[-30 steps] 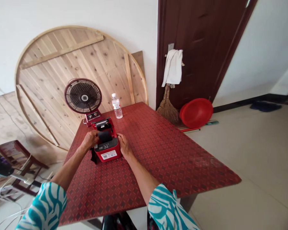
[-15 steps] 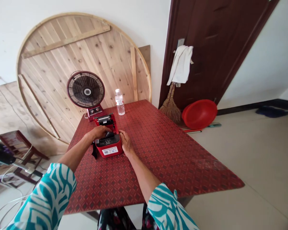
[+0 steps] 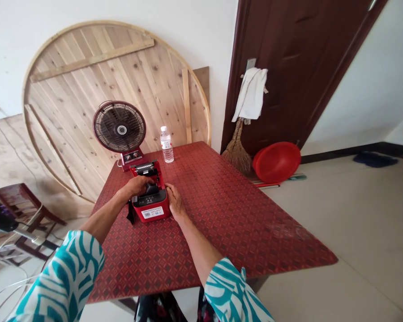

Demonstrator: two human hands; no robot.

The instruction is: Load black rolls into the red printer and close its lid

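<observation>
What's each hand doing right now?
Left hand: in the open bay of the red receipt printer; grip cannot be told.
Right hand: open, against the printer's right side.

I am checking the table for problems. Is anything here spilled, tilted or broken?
Nothing stands out. The printer stands open, with the left hand in it and the right hand at its side. The bottle and fan stand upright.

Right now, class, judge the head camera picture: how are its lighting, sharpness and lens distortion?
Head view: soft, even daylight with faint shadows; a pale sheen on the red table cover toward its right; the wide lens leans the door frame and stretches the sleeves at the bottom edge; the left hand, the right hand and the red printer are sharp.
</observation>
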